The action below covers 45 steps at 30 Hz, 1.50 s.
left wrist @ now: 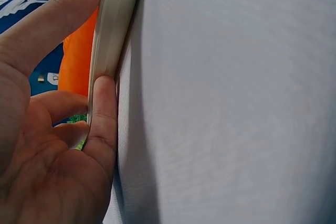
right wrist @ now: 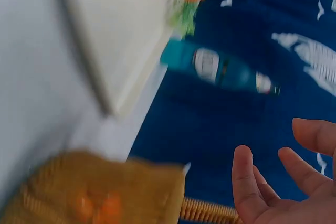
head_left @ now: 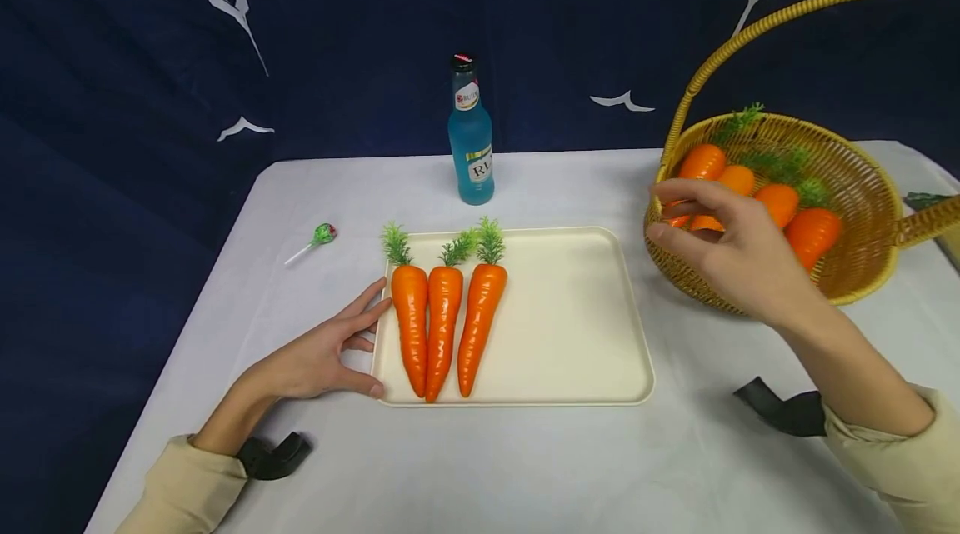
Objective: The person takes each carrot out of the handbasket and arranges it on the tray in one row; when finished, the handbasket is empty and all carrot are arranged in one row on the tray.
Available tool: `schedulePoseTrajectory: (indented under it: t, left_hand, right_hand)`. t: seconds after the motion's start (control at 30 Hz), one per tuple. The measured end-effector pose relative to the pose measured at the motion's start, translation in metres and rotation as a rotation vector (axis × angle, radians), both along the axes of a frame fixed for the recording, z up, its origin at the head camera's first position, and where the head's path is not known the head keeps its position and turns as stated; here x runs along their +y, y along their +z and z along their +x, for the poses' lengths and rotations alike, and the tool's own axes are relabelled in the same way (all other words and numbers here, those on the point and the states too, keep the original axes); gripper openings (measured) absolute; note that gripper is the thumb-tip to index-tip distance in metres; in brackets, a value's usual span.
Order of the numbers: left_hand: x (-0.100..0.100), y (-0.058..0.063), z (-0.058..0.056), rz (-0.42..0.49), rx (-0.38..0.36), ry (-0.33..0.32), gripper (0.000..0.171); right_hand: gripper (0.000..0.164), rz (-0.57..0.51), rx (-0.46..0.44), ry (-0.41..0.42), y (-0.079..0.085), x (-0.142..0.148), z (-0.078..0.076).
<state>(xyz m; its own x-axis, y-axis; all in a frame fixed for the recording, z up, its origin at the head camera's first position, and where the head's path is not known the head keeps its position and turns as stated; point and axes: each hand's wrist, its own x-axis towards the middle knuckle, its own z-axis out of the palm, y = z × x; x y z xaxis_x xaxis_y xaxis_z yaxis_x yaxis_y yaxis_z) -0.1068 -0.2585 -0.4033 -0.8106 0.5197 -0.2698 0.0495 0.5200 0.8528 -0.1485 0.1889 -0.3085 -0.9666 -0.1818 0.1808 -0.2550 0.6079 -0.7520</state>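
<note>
My left hand (head_left: 318,359) rests against the left edge of a cream tray (head_left: 562,326). Its thumb and fingers are spread along the rim, and in the left wrist view fingers (left wrist: 103,114) touch the tray's side. Three orange carrots with green tops lie side by side on the tray: a left carrot (head_left: 410,317), a middle carrot (head_left: 443,321) and a right carrot (head_left: 482,317). Over the left rim of a wicker basket (head_left: 870,259) hovers my right hand (head_left: 742,247), fingers loosely bent with nothing between them. Several more carrots (head_left: 813,234) lie inside the basket.
Behind the tray stands a blue bottle (head_left: 471,142) with a dark cap. A green-wrapped lollipop (head_left: 324,234) lies left of the tray. The basket's tall handle (head_left: 720,59) arches over it. A dark blue cloth (head_left: 360,42) hangs behind the white table (head_left: 525,467).
</note>
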Motion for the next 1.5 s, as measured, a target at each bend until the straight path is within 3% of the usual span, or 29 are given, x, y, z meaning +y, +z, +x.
schedulePoseTrajectory:
  t: [0.17,0.37,0.57,0.8,1.03,1.2,1.5]
  left_hand:
    - [-0.001,0.000,0.000,0.003,-0.006,0.001,0.105]
    - [-0.001,0.000,0.000,0.009,-0.010,0.000,0.105]
    - [-0.001,0.000,0.000,0.004,-0.010,0.000,0.105]
    - [-0.002,0.000,-0.001,0.002,-0.008,-0.004,0.105]
    - [-0.001,0.000,-0.001,0.007,-0.021,-0.003,0.105]
    - [0.000,-0.001,-0.001,-0.007,-0.013,0.008,0.105]
    - [-0.002,-0.002,-0.001,0.009,-0.015,-0.004,0.104]
  right_hand:
    - [0.047,0.073,-0.068,-0.118,0.001,0.038,-0.014]
    - [0.047,-0.038,-0.144,-0.218,-0.021,0.083,-0.041]
    - [0.048,-0.061,-0.199,-0.272,-0.039,0.108,-0.051]
    - [0.048,-0.091,-0.236,-0.271,-0.047,0.115,-0.055]
    - [0.065,0.065,-0.276,-0.297,-0.048,0.117,-0.057]
    - [0.066,0.154,-0.282,-0.268,-0.048,0.118,-0.059]
    - [0.066,0.155,-0.307,-0.211,-0.049,0.119,-0.061]
